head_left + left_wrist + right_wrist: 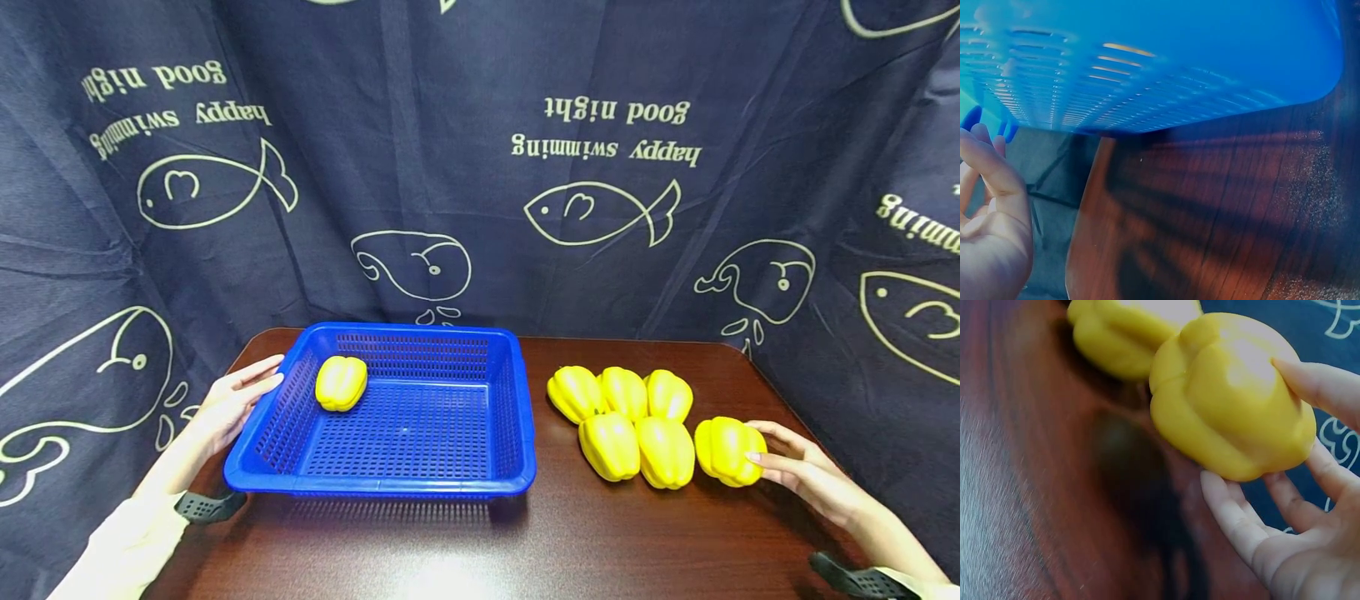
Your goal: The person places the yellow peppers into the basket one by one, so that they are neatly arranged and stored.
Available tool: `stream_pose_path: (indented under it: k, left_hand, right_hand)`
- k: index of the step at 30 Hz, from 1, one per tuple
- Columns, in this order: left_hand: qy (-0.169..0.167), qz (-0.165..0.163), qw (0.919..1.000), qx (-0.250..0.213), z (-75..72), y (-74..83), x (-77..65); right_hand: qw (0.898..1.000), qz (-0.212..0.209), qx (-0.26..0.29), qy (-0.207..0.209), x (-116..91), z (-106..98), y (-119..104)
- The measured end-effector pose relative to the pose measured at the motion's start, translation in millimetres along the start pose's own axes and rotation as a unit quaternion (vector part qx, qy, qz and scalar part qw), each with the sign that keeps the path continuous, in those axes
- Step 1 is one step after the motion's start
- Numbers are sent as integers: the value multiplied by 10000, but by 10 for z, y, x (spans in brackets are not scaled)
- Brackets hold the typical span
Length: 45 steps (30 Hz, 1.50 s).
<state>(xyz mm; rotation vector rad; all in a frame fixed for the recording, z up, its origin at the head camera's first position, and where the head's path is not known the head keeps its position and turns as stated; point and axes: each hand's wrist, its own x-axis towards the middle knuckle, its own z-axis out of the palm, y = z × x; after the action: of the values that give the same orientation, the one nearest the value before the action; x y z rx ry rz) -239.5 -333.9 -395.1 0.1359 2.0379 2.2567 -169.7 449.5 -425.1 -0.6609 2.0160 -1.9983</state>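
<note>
A blue plastic basket (pixel 405 486) with slotted walls sits on the left of the table. One yellow bell pepper (pixel 341 384) lies inside it, toward the back left. My left hand (pixel 228 407) holds the basket's left rim; in the left wrist view its bent fingers (pixel 997 172) are at the rim's edge. On the right, my right hand (pixel 806 477) grips another yellow bell pepper (pixel 1229 400) between thumb and fingers. The right wrist view shows this pepper's shadow on the table below it. Several more yellow bell peppers (pixel 609 446) stand grouped just left of that hand.
The dark brown wooden table (pixel 600 542) has rounded back corners. Behind it and at both sides hangs a navy curtain (pixel 480 167) printed with fish, whales and upside-down lettering. A dark strap (pixel 210 507) circles the left wrist, with a similar one on the right.
</note>
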Motion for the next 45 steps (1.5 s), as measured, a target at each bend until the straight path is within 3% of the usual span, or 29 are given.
stream_pose_path:
  k: [11, 25, 33, 45]
  left_hand:
    - [-32, 48, 10000, 6, -16, 5, 5]
    - [-41, 58, 10000, -17, -23, 36, 15]
    - [-82, 81, 9999, -55, -28, 0, 24]
    - [-104, 73, 9997, -226, -44, -47, 35]
  right_hand:
    - [9993, -337, 169, 17, 92, 106, -285]
    - [9994, -310, 84, 148, 310, 341, -549]
    - [9965, -442, 712, 32, 461, 471, -621]
    - [9989, -233, 354, 183, 765, 784, -832]
